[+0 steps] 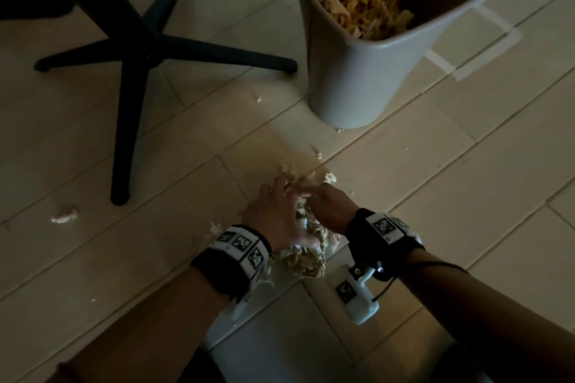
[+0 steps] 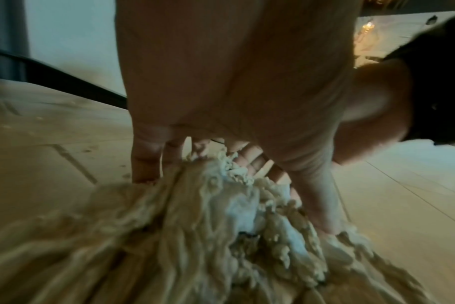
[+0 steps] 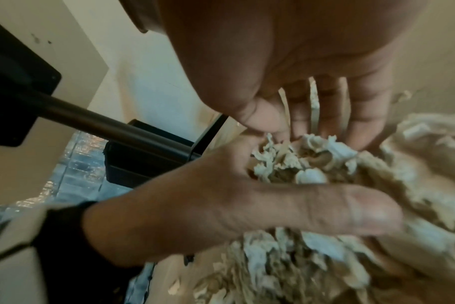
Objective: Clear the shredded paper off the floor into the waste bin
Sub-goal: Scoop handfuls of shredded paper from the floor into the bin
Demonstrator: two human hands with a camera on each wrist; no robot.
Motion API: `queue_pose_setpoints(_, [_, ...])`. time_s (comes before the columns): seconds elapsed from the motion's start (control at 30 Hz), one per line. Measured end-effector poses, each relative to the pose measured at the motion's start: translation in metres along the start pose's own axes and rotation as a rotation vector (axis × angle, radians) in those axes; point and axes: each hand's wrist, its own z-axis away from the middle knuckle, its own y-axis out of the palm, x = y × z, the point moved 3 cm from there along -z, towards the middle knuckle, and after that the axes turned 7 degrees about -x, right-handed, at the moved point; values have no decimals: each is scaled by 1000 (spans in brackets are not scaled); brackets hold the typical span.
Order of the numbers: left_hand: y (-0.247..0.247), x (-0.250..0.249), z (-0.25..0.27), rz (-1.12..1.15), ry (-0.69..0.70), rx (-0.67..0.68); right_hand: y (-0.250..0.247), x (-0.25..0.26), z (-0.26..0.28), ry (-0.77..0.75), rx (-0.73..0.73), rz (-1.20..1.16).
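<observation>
A pile of pale shredded paper [image 1: 308, 258] lies on the tiled floor between my two hands. My left hand [image 1: 280, 211] stands on its left side, fingers straight with the tips on the floor. In the left wrist view the left hand [image 2: 234, 92] rakes against the shredded paper [image 2: 195, 236]. My right hand [image 1: 329, 205] presses in from the right, its fingers reaching over the heap toward the left fingers. In the right wrist view the right hand [image 3: 299, 61] covers the shredded paper [image 3: 312, 164], with the left thumb lying across it. The grey waste bin [image 1: 357, 71] stands behind, with shreds inside.
A black chair base [image 1: 137, 50] spreads its legs at the left, one leg ending near the bin. Stray scraps lie at the far left [image 1: 64, 215], near the bin [image 1: 259, 99] and just beyond the pile [image 1: 319, 155]. White tape marks [image 1: 485, 50] cross the floor right of the bin.
</observation>
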Motion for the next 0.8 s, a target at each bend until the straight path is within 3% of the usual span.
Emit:
queue_pose_setpoints(0.13, [11,-10,4,5,52,-82,-5,-7,4,71,16,-23])
queue_pose_setpoints(0.37, [25,-10,7,112,190,-129,-22,-31,12,63,-221,-155])
queue_pose_setpoints(0.5, [36,-18,18,66,249,-123,-23,-47,17,129,-223,-274])
queue_pose_setpoints(0.63, [23,-16,16,217,150,-132,-16,-54,24,204,-208,-469])
queue_pose_setpoints(0.8, [-15,-16,22,714,-2,-263,10,-43,40,360,6,-879])
